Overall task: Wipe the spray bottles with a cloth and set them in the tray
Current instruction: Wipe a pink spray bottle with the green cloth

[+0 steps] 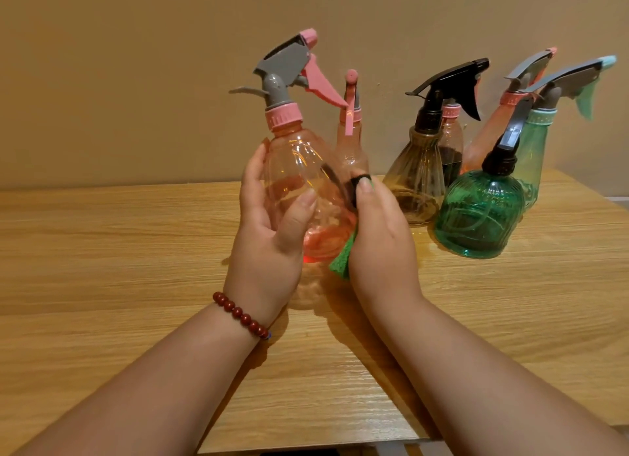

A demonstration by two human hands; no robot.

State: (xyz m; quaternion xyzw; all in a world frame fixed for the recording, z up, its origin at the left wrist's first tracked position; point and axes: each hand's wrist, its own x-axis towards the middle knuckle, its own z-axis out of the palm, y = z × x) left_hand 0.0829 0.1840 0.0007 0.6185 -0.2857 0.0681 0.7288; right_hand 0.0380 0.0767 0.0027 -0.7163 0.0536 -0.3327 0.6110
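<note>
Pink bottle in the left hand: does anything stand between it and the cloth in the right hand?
Nothing visible does. The left hand holds the pink bottle above the table, and the right hand presses the green cloth directly against its side.

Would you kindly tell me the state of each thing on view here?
pink bottle, held upright, sprayer on
cloth, pressed against the pink bottle
left hand, grips pink bottle
right hand, holds cloth
green dome bottle, standing on table
amber bottle, standing on table
</note>
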